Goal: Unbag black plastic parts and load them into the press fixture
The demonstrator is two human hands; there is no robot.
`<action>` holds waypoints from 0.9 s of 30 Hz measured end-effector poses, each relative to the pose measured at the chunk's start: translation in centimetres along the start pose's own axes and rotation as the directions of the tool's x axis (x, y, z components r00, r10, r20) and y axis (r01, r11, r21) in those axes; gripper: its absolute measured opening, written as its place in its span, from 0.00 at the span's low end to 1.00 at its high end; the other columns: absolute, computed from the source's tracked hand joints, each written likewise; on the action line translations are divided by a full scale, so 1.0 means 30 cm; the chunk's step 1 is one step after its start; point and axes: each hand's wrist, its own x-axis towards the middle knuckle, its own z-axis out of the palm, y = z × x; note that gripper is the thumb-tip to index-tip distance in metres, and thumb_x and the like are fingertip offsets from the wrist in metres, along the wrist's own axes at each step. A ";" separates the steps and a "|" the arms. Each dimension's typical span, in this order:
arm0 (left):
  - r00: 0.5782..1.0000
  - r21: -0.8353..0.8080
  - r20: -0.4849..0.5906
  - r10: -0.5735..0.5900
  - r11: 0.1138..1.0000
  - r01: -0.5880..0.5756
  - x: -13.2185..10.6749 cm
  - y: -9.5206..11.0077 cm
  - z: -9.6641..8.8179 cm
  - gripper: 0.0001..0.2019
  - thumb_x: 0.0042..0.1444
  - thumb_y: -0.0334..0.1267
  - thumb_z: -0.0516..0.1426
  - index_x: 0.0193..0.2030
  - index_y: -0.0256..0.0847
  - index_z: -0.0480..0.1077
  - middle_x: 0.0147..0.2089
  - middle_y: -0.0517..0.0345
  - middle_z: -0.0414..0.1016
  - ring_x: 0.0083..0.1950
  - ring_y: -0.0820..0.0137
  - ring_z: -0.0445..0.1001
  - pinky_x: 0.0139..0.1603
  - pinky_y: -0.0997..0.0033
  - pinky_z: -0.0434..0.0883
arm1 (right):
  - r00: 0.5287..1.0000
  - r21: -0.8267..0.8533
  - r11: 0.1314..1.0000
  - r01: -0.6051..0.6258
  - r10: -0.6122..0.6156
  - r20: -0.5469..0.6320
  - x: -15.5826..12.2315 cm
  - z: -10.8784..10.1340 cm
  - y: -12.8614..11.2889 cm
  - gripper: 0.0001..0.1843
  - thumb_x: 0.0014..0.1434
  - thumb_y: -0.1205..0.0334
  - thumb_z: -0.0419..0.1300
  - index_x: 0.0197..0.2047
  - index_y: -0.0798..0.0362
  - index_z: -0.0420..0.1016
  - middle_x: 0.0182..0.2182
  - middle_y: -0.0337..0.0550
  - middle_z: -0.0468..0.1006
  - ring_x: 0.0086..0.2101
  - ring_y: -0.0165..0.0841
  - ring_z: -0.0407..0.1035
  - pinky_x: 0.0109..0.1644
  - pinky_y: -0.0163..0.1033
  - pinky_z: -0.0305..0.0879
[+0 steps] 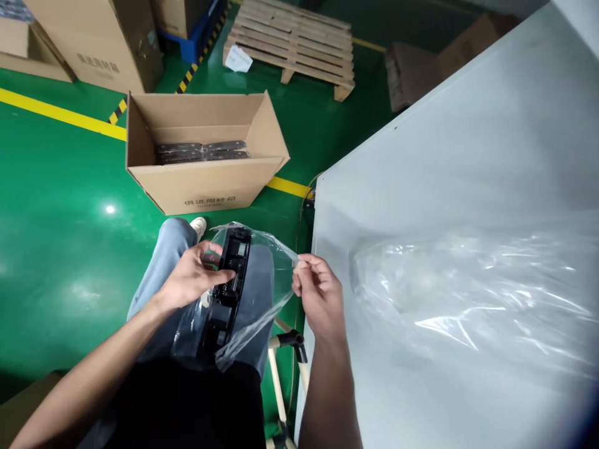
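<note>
My left hand (199, 271) grips a long black plastic part (239, 252) by its middle, thumb on the near face and fingers behind. The part is tilted lengthwise above my lap, with recesses and ribs along it. Around it hangs a clear plastic bag (276, 249), whose film spreads out on both sides; how far the part sits inside it is hard to tell. My right hand (319, 284) pinches the bag's edge between thumb and fingers, pulling the film out to the right.
An open cardboard box (201, 181) holding several dark parts (201, 153) stands on the green floor ahead. To my right is a grey-white tabletop (402, 181) bearing clear plastic film (468, 299). A wooden pallet (294, 43) and larger cartons (93, 43) lie farther off.
</note>
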 end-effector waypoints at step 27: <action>0.997 -0.016 -0.060 0.045 0.999 -0.046 -0.090 0.079 -0.159 0.21 0.37 0.40 0.75 0.35 0.42 0.72 0.26 0.66 0.65 0.25 0.77 0.62 0.24 0.77 0.58 | 0.886 0.201 0.977 -0.077 -0.025 0.463 0.052 0.099 -0.027 0.58 0.49 0.26 0.72 0.75 0.44 0.64 0.67 0.57 0.74 0.62 0.53 0.74 0.65 0.61 0.73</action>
